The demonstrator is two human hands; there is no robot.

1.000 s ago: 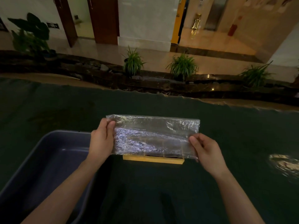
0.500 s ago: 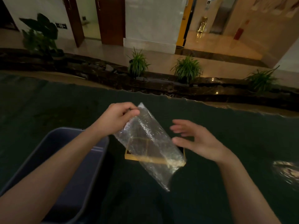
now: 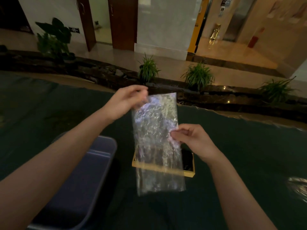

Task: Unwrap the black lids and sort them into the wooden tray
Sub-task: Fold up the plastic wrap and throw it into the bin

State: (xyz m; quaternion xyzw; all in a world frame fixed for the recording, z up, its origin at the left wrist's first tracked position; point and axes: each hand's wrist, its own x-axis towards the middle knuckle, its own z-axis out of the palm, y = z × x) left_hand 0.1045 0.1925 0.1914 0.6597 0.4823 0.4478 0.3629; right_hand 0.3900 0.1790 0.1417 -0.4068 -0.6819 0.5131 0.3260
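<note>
Two hands of mine are up over the dark green table (image 3: pixel 240 146), and between them hangs a sheet of bubble wrap (image 3: pixel 156 143). Farthest left sits a grey-blue plastic bin (image 3: pixel 93 165), its near corner under my left forearm. My left hand (image 3: pixel 123 103) is raised, thumb and fingertips pinched together on the wrap's upper left corner, so the sheet hangs lengthwise and a little blurred. Behind its lower half, resting on the table, is the wooden tray (image 3: pixel 189 173); the wrap hides most of it. In the tray's right end, the only part uncovered, I can make out a black lid (image 3: pixel 187 159). My right hand (image 3: pixel 194 140) is lower, thumb and forefinger closed on the sheet's right edge, about halfway down.
</note>
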